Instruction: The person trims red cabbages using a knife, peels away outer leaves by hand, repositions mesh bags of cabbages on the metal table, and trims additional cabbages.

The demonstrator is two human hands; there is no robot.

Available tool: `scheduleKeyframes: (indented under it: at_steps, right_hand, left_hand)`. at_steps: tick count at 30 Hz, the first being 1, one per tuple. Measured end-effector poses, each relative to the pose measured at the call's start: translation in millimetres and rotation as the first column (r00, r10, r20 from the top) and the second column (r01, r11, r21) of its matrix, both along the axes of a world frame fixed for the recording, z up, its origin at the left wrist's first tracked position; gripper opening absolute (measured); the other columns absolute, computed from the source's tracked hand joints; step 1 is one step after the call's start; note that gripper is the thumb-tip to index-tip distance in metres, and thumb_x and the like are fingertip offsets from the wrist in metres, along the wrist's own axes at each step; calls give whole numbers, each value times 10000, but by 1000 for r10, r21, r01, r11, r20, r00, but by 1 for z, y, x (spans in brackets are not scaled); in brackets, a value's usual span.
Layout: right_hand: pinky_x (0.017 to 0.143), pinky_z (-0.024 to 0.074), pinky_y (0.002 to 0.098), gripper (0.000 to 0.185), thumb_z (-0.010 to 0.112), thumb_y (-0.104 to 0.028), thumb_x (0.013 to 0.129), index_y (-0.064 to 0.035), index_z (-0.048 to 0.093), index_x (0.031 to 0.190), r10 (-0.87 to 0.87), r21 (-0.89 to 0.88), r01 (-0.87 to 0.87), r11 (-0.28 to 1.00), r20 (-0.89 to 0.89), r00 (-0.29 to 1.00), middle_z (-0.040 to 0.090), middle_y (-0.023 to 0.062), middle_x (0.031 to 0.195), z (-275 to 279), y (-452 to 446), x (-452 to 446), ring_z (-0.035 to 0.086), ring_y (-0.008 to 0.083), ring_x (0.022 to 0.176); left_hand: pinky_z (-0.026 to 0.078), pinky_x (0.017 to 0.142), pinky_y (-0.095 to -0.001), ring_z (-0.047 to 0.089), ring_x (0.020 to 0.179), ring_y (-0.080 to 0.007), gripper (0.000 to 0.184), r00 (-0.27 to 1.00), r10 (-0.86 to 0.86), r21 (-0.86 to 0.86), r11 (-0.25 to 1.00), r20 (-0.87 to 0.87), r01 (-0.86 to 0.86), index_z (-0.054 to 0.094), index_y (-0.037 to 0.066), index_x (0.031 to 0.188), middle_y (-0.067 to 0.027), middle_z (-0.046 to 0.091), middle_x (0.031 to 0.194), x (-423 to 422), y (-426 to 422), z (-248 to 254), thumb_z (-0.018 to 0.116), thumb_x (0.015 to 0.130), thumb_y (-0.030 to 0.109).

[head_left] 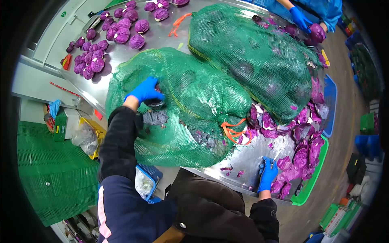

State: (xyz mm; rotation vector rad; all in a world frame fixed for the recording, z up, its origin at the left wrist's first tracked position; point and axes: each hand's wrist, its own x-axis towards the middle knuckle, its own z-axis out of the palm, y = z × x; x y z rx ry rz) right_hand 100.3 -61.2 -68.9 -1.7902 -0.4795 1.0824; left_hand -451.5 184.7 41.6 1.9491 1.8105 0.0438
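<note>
My left hand [146, 91], in a blue glove, has its fingers wrapped round a dark purple cabbage [155, 101], which is mostly hidden under the palm. It rests on a full green mesh bag [194, 85] lying on the metal table. Orange string [234, 131] hangs from the bag's right end. My right hand [267, 174], also gloved in blue, is closed above the table's near edge. A thin bright sliver beside its fingers looks like a knife blade [277, 154]; the handle is hidden. Loose purple leaves [302, 160] are heaped just right of it.
A second full mesh bag [251, 60] lies behind. Whole red cabbages [122, 30] stand at the far left of the metal table [160, 40]. A co-worker's gloved hand [300, 19] is by a cabbage at top right. Green [314, 174] and blue [330, 107] crates border the right edge.
</note>
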Motion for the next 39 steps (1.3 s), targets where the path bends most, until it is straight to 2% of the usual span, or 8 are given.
scheduleKeyframes:
  at_steps: [5, 9, 16, 22, 28, 30, 34, 39]
  right_hand:
    - [400, 362, 194, 113, 598, -115, 919, -43, 662, 978, 27, -8, -28, 1000, -41, 999, 586, -1, 665, 5, 1, 1, 479, 54, 467]
    - [397, 372, 195, 127, 592, -116, 923, -24, 654, 985, 41, 34, -38, 999, -102, 994, 582, 6, 660, -2, -3, 7, 486, 56, 471]
    - [424, 372, 191, 117, 617, -98, 899, -24, 655, 981, 49, 63, -41, 997, -138, 989, 591, 0, 716, -5, -4, 10, 513, 69, 524]
    - [578, 473, 225, 146, 628, -92, 880, -53, 647, 1020, 112, 196, -93, 976, -92, 989, 642, 9, 810, -48, -10, 15, 583, 97, 665]
    - [779, 511, 350, 249, 597, -197, 908, -94, 590, 1134, 144, 216, -266, 939, 456, 878, 679, 140, 1006, 39, -39, 13, 674, 273, 885]
    - [711, 522, 400, 232, 573, -226, 925, -98, 558, 1118, 251, 67, -326, 943, 502, 828, 687, 147, 888, 56, -54, 16, 683, 315, 839]
    - [545, 503, 433, 238, 565, -275, 932, -68, 541, 1045, 340, 8, -364, 931, 339, 877, 637, 206, 717, 61, -70, 19, 645, 346, 565]
    - [623, 507, 467, 273, 549, -301, 932, -44, 560, 1022, 410, -114, -395, 912, 308, 858, 645, 235, 758, 58, -69, 35, 661, 384, 714]
  left_hand:
    - [402, 1043, -388, 507, 1183, -287, 967, 871, 196, 241, 913, 451, -330, 421, 59, 1393, -159, 512, 1300, -21, -76, -23, 877, 547, 169]
    - [407, 1039, -366, 522, 1171, -238, 933, 592, 345, 41, 841, 728, -540, 438, 66, 1388, -101, 524, 1306, -1, -114, -19, 856, 555, 112]
    - [318, 1105, -367, 453, 1277, -240, 1096, 361, 305, -238, 946, 881, -219, 413, 16, 1411, -102, 458, 1406, 90, -181, 61, 888, 460, 280]
    - [320, 1105, -367, 443, 1287, -231, 1091, 419, 94, -173, 973, 903, 153, 420, 50, 1407, -99, 457, 1413, 255, -181, 57, 926, 451, 187]
    - [397, 1043, -383, 486, 1205, -297, 1008, 841, -9, -90, 994, 541, 68, 400, 52, 1402, -169, 451, 1322, 393, -188, -13, 896, 572, 339]
    - [417, 1018, -415, 483, 1206, -358, 1061, 810, -79, 11, 996, 582, 89, 331, 63, 1436, -216, 425, 1314, 413, -193, -23, 867, 592, 416]
    - [376, 1048, -454, 422, 1242, -400, 1115, 843, -231, 170, 971, 487, 167, 234, 67, 1480, -249, 386, 1348, 435, -195, -32, 858, 610, 375]
    - [361, 1071, -428, 406, 1273, -365, 1103, 807, -221, 50, 971, 548, 233, 266, 65, 1471, -215, 374, 1377, 436, -186, -28, 877, 595, 338]
